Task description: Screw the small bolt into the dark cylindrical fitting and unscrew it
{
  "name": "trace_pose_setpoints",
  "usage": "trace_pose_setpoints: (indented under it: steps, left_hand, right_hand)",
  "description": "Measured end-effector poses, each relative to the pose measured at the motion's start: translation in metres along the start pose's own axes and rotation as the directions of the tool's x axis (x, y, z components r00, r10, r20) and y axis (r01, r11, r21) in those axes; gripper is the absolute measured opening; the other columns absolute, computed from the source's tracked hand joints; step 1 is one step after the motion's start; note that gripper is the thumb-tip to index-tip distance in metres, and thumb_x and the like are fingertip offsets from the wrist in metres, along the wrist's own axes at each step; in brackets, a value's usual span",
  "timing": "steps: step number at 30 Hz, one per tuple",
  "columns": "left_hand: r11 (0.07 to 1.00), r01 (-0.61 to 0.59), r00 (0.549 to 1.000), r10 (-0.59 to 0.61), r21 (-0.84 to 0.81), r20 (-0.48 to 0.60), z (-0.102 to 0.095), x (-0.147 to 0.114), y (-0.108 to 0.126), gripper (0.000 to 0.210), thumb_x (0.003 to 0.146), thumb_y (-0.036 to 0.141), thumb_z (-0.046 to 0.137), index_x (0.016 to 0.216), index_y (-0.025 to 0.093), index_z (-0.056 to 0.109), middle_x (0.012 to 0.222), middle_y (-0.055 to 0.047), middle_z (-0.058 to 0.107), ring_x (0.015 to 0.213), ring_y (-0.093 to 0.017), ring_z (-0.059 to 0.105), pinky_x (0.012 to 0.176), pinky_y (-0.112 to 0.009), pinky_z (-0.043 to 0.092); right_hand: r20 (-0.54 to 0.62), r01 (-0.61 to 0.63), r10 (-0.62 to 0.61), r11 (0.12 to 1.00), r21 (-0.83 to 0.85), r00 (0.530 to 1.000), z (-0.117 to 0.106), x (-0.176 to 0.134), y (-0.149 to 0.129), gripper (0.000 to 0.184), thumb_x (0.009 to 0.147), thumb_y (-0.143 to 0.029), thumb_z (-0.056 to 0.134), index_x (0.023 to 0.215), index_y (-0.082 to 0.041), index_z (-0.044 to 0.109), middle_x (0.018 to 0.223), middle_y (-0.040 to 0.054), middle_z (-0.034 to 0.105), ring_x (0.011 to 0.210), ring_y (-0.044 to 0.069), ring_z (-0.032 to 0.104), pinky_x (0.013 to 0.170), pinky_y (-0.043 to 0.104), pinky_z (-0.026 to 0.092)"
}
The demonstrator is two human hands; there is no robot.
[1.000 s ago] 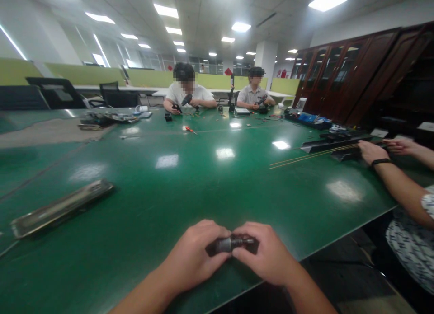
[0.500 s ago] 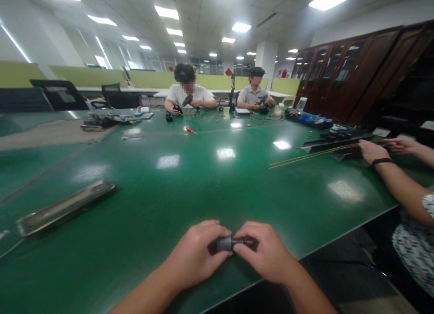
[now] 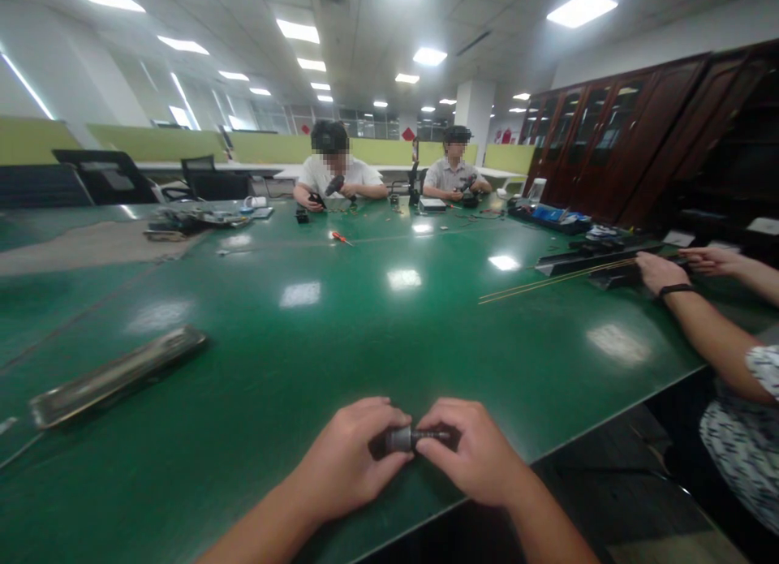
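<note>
Green tabletop [image 3: 341,353] is shining. Left hand [image 3: 350,450] and right hand [image 3: 478,450] are pinching dark stepped cylinder [image 3: 399,440], long axis running sideways, thin end [image 3: 439,436] pointing right.

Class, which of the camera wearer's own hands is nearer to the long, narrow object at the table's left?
The left. The left hand is to the right of the long, narrow object, apart from it; the right hand is farther right, past the left hand.
</note>
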State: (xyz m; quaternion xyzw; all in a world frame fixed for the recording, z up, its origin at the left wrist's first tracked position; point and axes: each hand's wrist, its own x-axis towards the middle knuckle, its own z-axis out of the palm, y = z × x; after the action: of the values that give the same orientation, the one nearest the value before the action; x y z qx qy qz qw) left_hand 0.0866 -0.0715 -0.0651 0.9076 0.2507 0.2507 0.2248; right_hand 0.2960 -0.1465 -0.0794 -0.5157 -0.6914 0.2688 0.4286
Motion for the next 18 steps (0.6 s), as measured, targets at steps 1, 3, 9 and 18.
trace_pose_setpoints:
  steps: [1, 3, 9, 18]
  left_hand:
    - [1.000, 0.000, 1.000, 0.000, 0.004, -0.002, -0.0007, 0.0002, 0.0004, 0.025, 0.079, 0.023, 0.073, 0.103, 0.025, 0.069, 0.097, -0.002, 0.074, 0.097, -0.020, 0.070, 0.105, -0.040, 0.053]
    - [1.000, -0.001, 1.000, 0.001, 0.010, -0.006, -0.0023, 0.0007, 0.0009, 0.024, 0.079, 0.023, 0.072, 0.103, 0.024, 0.069, 0.097, -0.002, 0.074, 0.097, -0.020, 0.070, 0.105, -0.040, 0.053]
    - [1.000, 0.001, 1.000, -0.001, 0.020, -0.002, -0.0047, 0.0026, 0.0001, 0.023, 0.080, 0.024, 0.071, 0.103, 0.024, 0.070, 0.097, -0.003, 0.074, 0.097, -0.020, 0.070, 0.105, -0.040, 0.054]
    - [1.000, -0.012, 1.000, 0.012, 0.023, -0.028, -0.0077, 0.0025, -0.0021, 0.022, 0.081, 0.025, 0.071, 0.103, 0.026, 0.069, 0.097, 0.000, 0.075, 0.095, -0.019, 0.070, 0.103, -0.041, 0.054]
  right_hand:
    - [-0.004, -0.001, 0.001, 1.000, 0.002, 1.000, -0.0002, 0.0000, -0.0003, 0.004, 0.083, -0.017, 0.071, 0.085, -0.019, 0.074, 0.080, 0.0016, 0.072, 0.075, 0.017, 0.065, 0.069, 0.027, 0.044]
    - [-0.017, -0.008, 0.008, 1.000, 0.007, 1.000, -0.0006, -0.0001, -0.0008, 0.004, 0.083, -0.017, 0.070, 0.084, -0.019, 0.073, 0.080, 0.0015, 0.071, 0.075, 0.017, 0.065, 0.069, 0.027, 0.044]
    - [-0.023, -0.017, 0.018, 1.000, 0.009, 1.000, -0.0008, -0.0005, -0.0007, 0.002, 0.083, -0.018, 0.070, 0.083, -0.019, 0.072, 0.079, 0.0011, 0.070, 0.074, 0.017, 0.064, 0.069, 0.027, 0.043]
    - [-0.056, -0.058, 0.058, 0.998, 0.010, 0.997, -0.0007, -0.0011, -0.0001, 0.002, 0.083, -0.017, 0.069, 0.083, -0.019, 0.070, 0.075, 0.0004, 0.067, 0.070, 0.016, 0.061, 0.065, 0.026, 0.042]
